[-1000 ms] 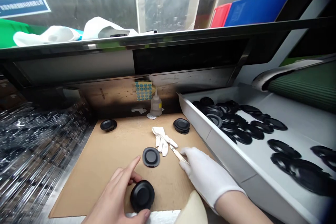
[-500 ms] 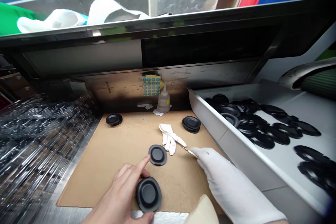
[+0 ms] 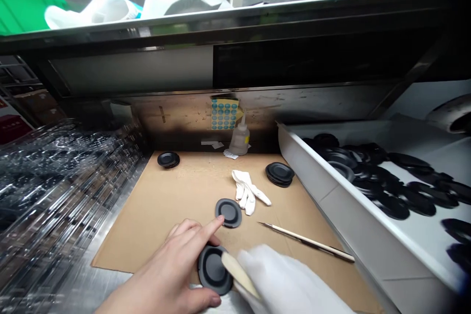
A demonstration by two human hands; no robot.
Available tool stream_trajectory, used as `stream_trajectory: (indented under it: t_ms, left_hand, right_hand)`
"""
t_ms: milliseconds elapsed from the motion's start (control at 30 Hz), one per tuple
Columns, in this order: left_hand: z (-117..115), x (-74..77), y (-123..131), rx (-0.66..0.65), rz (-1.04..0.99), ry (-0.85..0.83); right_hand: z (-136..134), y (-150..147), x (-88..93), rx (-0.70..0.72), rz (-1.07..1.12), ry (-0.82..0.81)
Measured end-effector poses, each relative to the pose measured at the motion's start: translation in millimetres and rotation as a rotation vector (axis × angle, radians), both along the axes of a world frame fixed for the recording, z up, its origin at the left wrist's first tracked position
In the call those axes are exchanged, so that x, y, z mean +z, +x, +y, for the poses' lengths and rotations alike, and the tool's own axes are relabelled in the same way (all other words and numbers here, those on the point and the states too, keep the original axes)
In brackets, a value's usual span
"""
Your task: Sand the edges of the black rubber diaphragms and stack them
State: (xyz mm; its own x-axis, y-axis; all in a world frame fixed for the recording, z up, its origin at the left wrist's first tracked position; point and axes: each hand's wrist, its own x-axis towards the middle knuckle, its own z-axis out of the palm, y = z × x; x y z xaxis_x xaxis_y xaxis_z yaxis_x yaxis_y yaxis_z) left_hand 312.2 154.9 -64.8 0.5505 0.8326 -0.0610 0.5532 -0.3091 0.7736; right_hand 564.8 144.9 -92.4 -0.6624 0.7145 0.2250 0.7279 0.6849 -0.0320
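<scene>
Hands close together. The bare left hand (image 3: 165, 270) clamps a black rubber disc (image 3: 213, 270) at the front edge of the cardboard sheet (image 3: 158, 225), its forefinger touching a second disc (image 3: 228, 212); the blurred, white-gloved right hand (image 3: 283, 279) lies just beside, its grip unclear.

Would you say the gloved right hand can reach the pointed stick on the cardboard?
Probably yes: the pointed stick lies close beside the gloved right hand, with nothing between them.
</scene>
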Motion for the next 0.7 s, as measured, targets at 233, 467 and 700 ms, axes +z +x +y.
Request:
stream_trajectory:
  t_ms: [233, 467, 700]
  left_hand:
    - [1.6, 2.5, -3.0, -0.011, -0.018, 0.014]
    - [0.4, -2.6, -4.8, -0.016, -0.028, 0.059]
    - [-1.1, 5.8, -2.5, 0.118, -0.044, -0.079]
  right_hand:
    - [4.4, -30.8, -0.9, 0.118, -0.008, 0.144]
    - [17.9, -17.7, 20.0, 0.049, 0.202, -0.171]
    - [-4.6, 18.0, 5.3, -0.103, 0.209, -0.293]
